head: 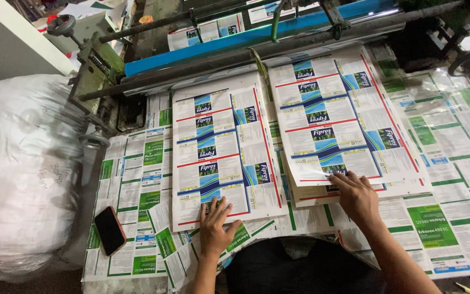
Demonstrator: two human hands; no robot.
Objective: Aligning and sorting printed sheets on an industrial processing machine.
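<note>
Bulging at the far left is a big white plastic sack, pressed against the edge of the desk, which is papered over with green-and-white printed sheets. A dark phone with an orange rim lies face up on those sheets, well clear of the piles (likely parked out of the way). Next comes the left stack of blue-and-white label sheets, squared below the machine's blue bar and rollers, seemingly where sheets come out. The left hand lies flat on its near edge, fingers spread, pinning it rather than gripping; that grip is open. Further right, the right stack of label sheets sits slightly fanned. The right hand reaches in from a bent wrist, fingertips pressing the near edge, nothing clasped, apparently evening the pile.
</note>
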